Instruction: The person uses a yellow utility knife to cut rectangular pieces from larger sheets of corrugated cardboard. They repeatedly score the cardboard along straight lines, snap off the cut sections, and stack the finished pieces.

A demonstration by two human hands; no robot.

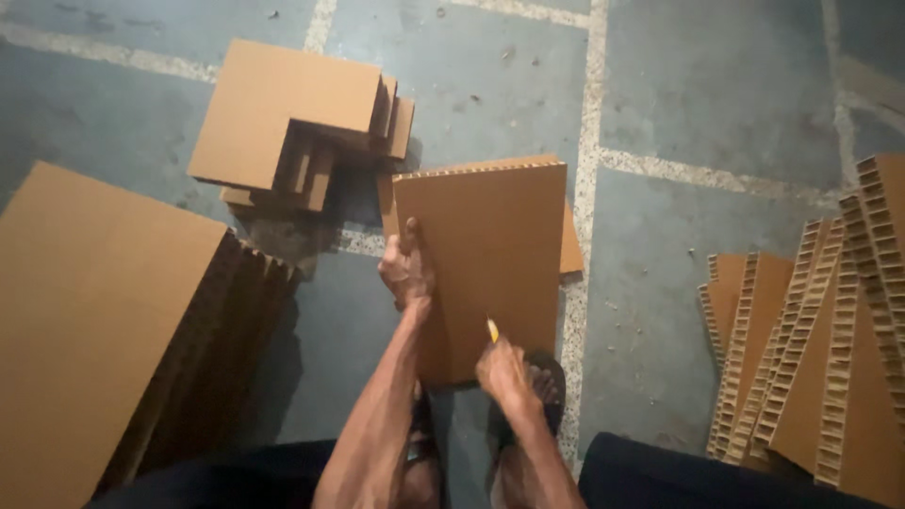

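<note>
**Two hands on a honeycomb cardboard panel over a tiled floor**

A brown honeycomb cardboard panel [490,264] sits at the centre of the view, tilted up off the floor [716,85], its honeycomb top edge toward 12 o'clock and its lower edge down by the person's feet. The left hand [405,269] grips the panel's left edge at about 9 o'clock of the panel, fingers curled round the edge and thumb pointing up along it. The right hand [504,369] is at the panel's lower edge, around 6 o'clock, closed in a fist about a small yellow-tipped cutter [492,330], whose tip touches the cardboard face. Just beside that hand, at 4 o'clock of it, a dark sandal [550,377] shows on the floor.

Behind the panel, flat on the floor, lies another cardboard piece [569,247], its corner poking out at 3 o'clock. At 11 o'clock of the panel, near but apart, is a pile of cut cardboard pieces [283,118], some stacked as narrow strips. At 9 o'clock, well apart, a large stack of cardboard sheets [94,320] fills the left side of the view, its layered edges facing the panel. At 3 o'clock, well apart, a leaning row of honeycomb boards [820,358] shows its open cells along the edges. The floor is blue-grey stone with pale joints and small scraps scattered on it.
</note>
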